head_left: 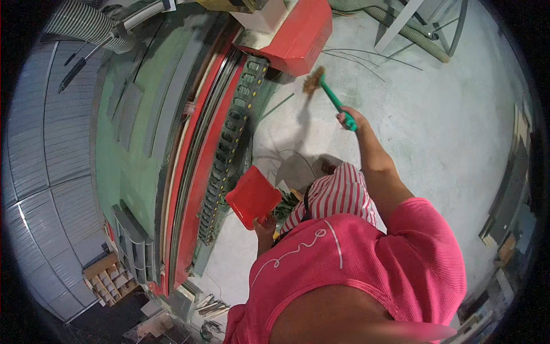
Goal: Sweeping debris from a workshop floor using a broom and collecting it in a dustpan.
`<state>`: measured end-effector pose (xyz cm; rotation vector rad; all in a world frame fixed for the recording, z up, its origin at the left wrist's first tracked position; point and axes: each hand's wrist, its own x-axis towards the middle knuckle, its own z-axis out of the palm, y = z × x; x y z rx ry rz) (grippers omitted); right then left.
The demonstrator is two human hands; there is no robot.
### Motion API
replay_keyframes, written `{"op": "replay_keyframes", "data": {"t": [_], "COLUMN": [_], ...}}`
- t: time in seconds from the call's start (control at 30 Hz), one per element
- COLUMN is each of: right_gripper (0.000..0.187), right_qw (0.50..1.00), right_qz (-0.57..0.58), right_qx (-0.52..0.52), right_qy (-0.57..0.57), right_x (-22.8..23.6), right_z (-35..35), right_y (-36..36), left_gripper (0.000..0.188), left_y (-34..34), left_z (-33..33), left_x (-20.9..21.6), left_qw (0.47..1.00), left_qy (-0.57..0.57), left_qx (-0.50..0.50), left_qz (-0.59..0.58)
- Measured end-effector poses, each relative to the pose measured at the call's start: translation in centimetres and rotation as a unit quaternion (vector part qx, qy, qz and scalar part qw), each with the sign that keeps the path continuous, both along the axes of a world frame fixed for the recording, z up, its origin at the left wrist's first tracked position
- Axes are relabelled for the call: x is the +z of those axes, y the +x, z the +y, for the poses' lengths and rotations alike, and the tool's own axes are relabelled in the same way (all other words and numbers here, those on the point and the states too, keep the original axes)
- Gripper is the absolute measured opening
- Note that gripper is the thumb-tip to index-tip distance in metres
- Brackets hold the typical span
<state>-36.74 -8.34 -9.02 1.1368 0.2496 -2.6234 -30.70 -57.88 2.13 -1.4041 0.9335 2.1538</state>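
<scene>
- The right hand [348,118] holds a hand brush [332,98] by its green handle, fingers curled round the grip; the brown bristles reach out near a red housing [301,40]. Whether they touch the floor cannot be told.
- The left hand [264,226] grips a red dustpan [252,195] at its near end, just in front of the body. These fingers look closed on it, though they are partly hidden.
- Brush and dustpan are well apart, so the bristles are not feeding anything into it at this moment. No debris can be made out in the dustpan; fine dust would be too small to judge.
- How much sweeping is done cannot be read from here. Thin dark strips [395,62] lie loose beyond the brush, and a short greenish strip [278,107] lies beside the machine, so some pieces remain uncollected.
- The floor [435,114] is pale and smudged with grey.
- Along the left runs a long machine with a red beam [195,166], a dark slotted track [229,132] and a green bed bearing grey panels [132,112].
- A corrugated hose [89,26] hangs at upper left, before a ridged pale wall [34,132]; boards [507,189] lie along the right.
</scene>
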Motion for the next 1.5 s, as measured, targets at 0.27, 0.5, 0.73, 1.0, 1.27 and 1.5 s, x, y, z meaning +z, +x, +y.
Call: {"op": "replay_keyframes", "data": {"t": [0.27, 0.5, 0.73, 1.0, 1.27, 1.5], "right_gripper": [0.023, 0.014, 0.018, 0.019, 0.019, 0.022], "right_qw": [0.992, 0.986, 0.993, 0.982, 0.998, 0.989], "right_qz": [0.008, -0.051, 0.031, 0.029, 0.037, 0.081], "right_qx": [-0.099, -0.109, 0.027, 0.188, 0.056, -0.109], "right_qy": [-0.077, -0.114, -0.106, 0.017, -0.016, -0.057], "right_x": [4.2, 13.6, 8.1, -2.4, -3.4, -3.0], "right_z": [-2.7, -7.4, -6.9, -2.6, 4.6, 6.2], "right_y": [13.1, 15.6, 8.4, -4.3, -4.8, 6.2], "left_gripper": [0.04, 0.044, 0.039, 0.045, 0.047, 0.044], "left_y": [-1.4, -3.0, -2.4, -0.2, 1.9, -0.6], "left_z": [-1.2, -0.7, 2.1, 4.1, -4.6, 3.0], "left_x": [-4.1, -3.7, -0.5, 3.6, -1.1, 1.5], "left_qw": [0.999, 0.991, 0.995, 0.991, 0.993, 0.998], "left_qy": [0.035, 0.133, 0.033, 0.078, 0.109, 0.005], "left_qx": [0.004, -0.024, -0.069, -0.071, -0.03, -0.061], "left_qz": [0.027, 0.018, 0.062, 0.087, -0.043, 0.005]}}
